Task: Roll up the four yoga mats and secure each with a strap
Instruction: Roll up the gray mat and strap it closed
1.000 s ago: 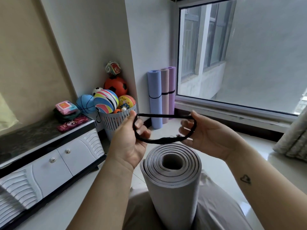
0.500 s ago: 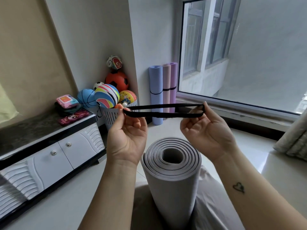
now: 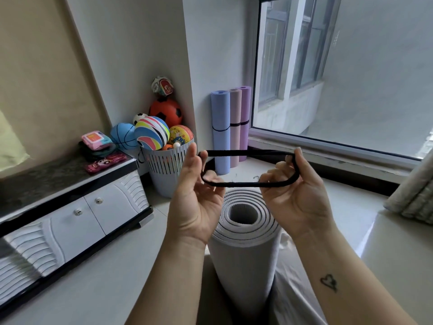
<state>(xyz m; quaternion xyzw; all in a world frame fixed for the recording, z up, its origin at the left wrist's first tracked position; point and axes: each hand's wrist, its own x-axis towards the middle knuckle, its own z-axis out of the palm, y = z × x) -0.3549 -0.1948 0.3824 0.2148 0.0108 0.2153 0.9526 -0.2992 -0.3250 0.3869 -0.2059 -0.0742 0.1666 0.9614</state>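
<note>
A rolled grey yoga mat stands upright between my knees, its open spiral end facing me. Just above it I stretch a black elastic strap loop between both hands. My left hand hooks its fingers through the left end of the loop. My right hand hooks its fingers through the right end. Against the far corner stand a blue rolled mat, a pink rolled mat and a purple rolled mat, each with a dark strap around its middle.
A white slotted basket full of balls stands left of the mats. A low white cabinet with a dark top runs along the left wall. A large window fills the right, with a curtain at its edge.
The strap was pulled flat and taut half a second ago; now the loop is spread wider open, its lower strand dropped toward the mat's top. Both hands stay above the mat.
</note>
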